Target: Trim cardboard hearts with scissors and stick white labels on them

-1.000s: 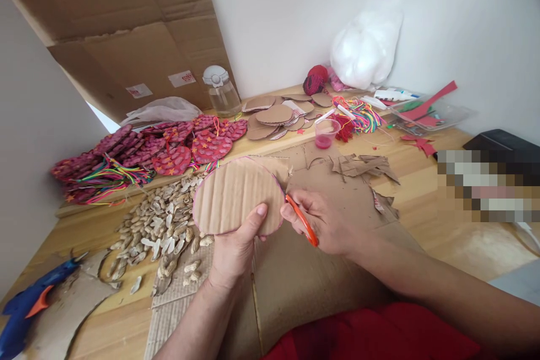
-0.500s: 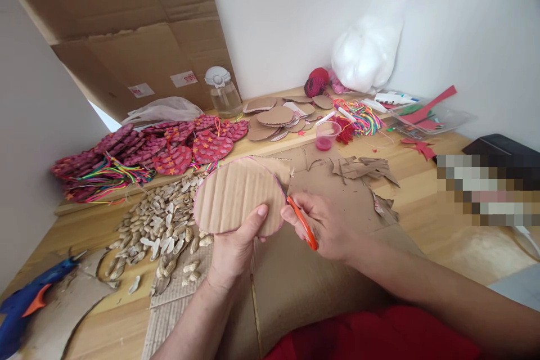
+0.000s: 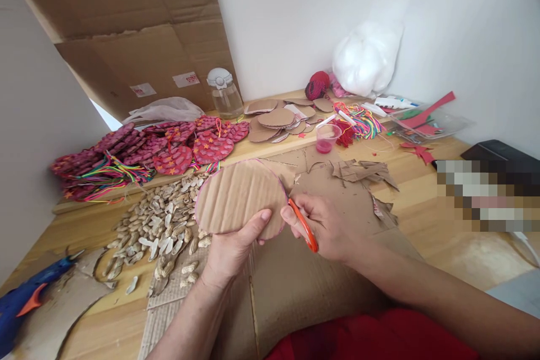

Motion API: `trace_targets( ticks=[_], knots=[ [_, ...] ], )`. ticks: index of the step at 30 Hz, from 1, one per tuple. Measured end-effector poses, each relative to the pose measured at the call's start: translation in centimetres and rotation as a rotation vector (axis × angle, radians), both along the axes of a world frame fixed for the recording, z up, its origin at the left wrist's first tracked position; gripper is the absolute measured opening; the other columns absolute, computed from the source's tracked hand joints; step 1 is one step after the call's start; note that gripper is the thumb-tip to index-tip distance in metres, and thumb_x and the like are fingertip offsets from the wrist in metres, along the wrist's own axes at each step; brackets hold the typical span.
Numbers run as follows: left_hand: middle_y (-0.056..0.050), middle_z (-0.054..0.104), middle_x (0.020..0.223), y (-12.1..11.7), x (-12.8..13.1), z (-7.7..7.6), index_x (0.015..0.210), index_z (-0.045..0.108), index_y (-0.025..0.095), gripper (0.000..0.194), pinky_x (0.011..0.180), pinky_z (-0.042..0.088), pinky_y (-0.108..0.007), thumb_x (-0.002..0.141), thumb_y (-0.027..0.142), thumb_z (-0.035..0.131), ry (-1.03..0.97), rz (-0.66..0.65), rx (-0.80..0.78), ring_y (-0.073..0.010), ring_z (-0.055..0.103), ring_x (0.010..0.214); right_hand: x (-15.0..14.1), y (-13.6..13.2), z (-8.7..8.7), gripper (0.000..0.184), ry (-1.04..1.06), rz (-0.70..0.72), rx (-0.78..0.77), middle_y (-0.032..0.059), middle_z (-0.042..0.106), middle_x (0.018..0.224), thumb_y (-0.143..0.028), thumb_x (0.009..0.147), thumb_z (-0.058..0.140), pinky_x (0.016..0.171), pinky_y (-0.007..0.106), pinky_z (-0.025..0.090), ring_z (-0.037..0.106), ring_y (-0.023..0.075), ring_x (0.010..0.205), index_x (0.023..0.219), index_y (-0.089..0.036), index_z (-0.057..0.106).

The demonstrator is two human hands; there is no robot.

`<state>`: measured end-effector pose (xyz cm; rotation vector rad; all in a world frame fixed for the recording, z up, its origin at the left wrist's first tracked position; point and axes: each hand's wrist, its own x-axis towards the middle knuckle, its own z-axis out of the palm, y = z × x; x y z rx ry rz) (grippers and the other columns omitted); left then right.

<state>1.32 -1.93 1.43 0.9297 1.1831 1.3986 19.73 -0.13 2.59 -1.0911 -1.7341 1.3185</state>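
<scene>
My left hand (image 3: 234, 247) grips the lower edge of a round corrugated cardboard piece (image 3: 238, 197) with a pink drawn outline, thumb on its face. My right hand (image 3: 327, 225) is closed through the orange handles of a pair of scissors (image 3: 302, 225) at the piece's right edge; the blades are hidden behind the cardboard. Both hands are held above a large flat cardboard sheet (image 3: 304, 281) on the wooden floor.
Peanut shells (image 3: 162, 225) are heaped at the left, with a blue glue gun (image 3: 25, 304) at the far left. Red decorated pieces with coloured cords (image 3: 147, 149), a stack of cardboard cut-outs (image 3: 276, 121), a pink cup (image 3: 327, 138), cardboard scraps (image 3: 363, 171) and a water bottle (image 3: 225, 93) lie behind.
The ragged cardboard strip at the piece's upper right edge is gone, leaving a clean round edge. Both hands sit a little lower in view.
</scene>
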Motion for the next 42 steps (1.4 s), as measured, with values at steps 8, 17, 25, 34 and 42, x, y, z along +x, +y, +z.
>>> trace_targets(
  ticks=[8, 17, 25, 34, 42],
  knots=[
    [-0.004, 0.067, 0.072, 0.0, 0.0, 0.0, 0.085, 0.071, 0.016, 0.030, 0.050, 0.055, -0.025, 0.065, 0.031, 0.087, -0.001, 0.011, 0.033, -0.0175, 0.063, 0.061, 0.1, 0.2, 0.6, 0.049, -0.014, 0.024, -0.005, -0.0048, 0.042, 0.055, -0.056, 0.092, 0.057, 0.049, 0.025, 0.026, 0.037, 0.0089, 0.051, 0.063, -0.020, 0.041],
    [-0.005, 0.068, 0.072, 0.1, -0.2, -0.1, 0.086, 0.071, 0.018, 0.031, 0.050, 0.057, -0.027, 0.064, 0.034, 0.087, 0.063, 0.022, 0.048, -0.0195, 0.064, 0.063, 0.2, 0.2, 0.2, 0.048, -0.020, 0.041, 0.013, -0.0046, 0.041, 0.056, -0.054, 0.093, 0.056, 0.049, 0.025, 0.026, 0.037, 0.0092, 0.051, 0.063, -0.021, 0.038],
    [-0.004, 0.068, 0.073, 0.1, -0.1, 0.2, 0.095, 0.071, 0.019, 0.045, 0.057, 0.060, -0.030, 0.057, 0.031, 0.090, 0.002, 0.071, 0.037, -0.0238, 0.068, 0.072, 0.1, 0.1, 0.5, 0.048, 0.007, 0.033, -0.010, -0.0056, 0.039, 0.054, -0.054, 0.092, 0.058, 0.049, 0.025, 0.024, 0.036, 0.0085, 0.050, 0.063, -0.021, 0.039],
    [-0.006, 0.074, 0.094, 0.3, -0.8, -0.3, 0.112, 0.071, 0.017, 0.051, 0.086, 0.059, -0.032, 0.065, 0.027, 0.088, 0.025, 0.043, 0.067, -0.0234, 0.070, 0.093, 0.0, 0.1, 0.4, 0.044, -0.030, -0.016, 0.040, -0.0052, 0.045, 0.054, -0.052, 0.091, 0.061, 0.050, 0.024, 0.028, 0.040, 0.0085, 0.051, 0.064, -0.019, 0.048],
    [-0.008, 0.068, 0.129, 0.2, 1.2, -0.2, 0.137, 0.057, 0.027, 0.065, 0.095, 0.055, -0.030, 0.077, 0.031, 0.081, -0.375, 0.147, 0.052, -0.0236, 0.064, 0.119, -0.4, 0.1, -0.3, 0.046, -0.079, -0.069, 0.097, -0.0051, 0.046, 0.052, -0.051, 0.090, 0.063, 0.049, 0.024, 0.025, 0.041, 0.0083, 0.050, 0.061, -0.018, 0.048]
  ],
)
